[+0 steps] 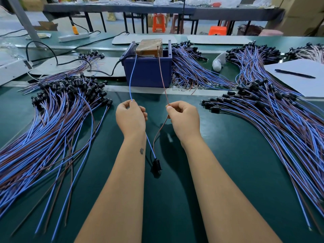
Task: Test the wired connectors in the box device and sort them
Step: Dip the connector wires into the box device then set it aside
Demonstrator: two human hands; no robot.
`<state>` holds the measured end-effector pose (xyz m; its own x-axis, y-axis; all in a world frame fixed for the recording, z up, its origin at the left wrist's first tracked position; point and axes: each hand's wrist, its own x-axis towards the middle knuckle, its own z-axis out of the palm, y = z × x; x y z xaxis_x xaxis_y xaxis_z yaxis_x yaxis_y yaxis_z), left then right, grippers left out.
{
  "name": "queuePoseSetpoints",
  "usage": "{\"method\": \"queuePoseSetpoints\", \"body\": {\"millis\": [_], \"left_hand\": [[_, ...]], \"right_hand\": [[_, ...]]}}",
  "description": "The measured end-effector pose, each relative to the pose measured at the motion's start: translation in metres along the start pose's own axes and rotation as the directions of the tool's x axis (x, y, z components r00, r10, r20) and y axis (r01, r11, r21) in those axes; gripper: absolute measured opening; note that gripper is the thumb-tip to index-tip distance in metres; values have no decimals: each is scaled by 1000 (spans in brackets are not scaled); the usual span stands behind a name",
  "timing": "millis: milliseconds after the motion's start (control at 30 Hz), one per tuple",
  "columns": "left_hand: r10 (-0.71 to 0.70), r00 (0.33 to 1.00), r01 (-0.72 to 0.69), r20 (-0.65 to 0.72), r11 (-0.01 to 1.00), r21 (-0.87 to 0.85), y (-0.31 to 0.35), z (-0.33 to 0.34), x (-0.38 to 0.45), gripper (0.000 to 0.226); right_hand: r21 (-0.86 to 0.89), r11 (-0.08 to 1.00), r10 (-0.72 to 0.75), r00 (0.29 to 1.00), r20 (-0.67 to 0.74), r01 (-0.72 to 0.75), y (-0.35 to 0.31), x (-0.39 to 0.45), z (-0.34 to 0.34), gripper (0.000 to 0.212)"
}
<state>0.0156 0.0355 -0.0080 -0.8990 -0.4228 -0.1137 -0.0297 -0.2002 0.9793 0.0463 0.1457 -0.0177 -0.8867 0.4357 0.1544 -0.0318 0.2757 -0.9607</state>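
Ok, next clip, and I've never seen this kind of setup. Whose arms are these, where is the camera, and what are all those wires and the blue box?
There is no machine here: the camera sits on a person's head and looks forward and down at their own two bare arms. The left hand pinches a blue wire, and the right hand pinches a brown wire. Both wires run up into the blue box, which holds a brownish device. Below the hands the two wires meet at one black connector, which hangs between the forearms. So one wired connector looks to be under test.

On the green table lie big piles of the same connectors: a left pile, a right pile and more behind the box. Far right are a white sheet and a pen.
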Motion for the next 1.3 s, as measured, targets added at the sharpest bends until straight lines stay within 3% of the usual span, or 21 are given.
{"method": "queuePoseSetpoints", "body": {"millis": [400, 1300], "left_hand": [[22, 1000, -23, 8, 996, 87, -2, 1, 0, 14], [-21, 1000, 21, -5, 999, 29, 2, 0, -2, 15]], "right_hand": [[-97, 995, 11, 1000, 3, -11, 0, 1, 0, 12], [-175, 985, 15, 999, 42, -7, -4, -2, 0, 14]]}}
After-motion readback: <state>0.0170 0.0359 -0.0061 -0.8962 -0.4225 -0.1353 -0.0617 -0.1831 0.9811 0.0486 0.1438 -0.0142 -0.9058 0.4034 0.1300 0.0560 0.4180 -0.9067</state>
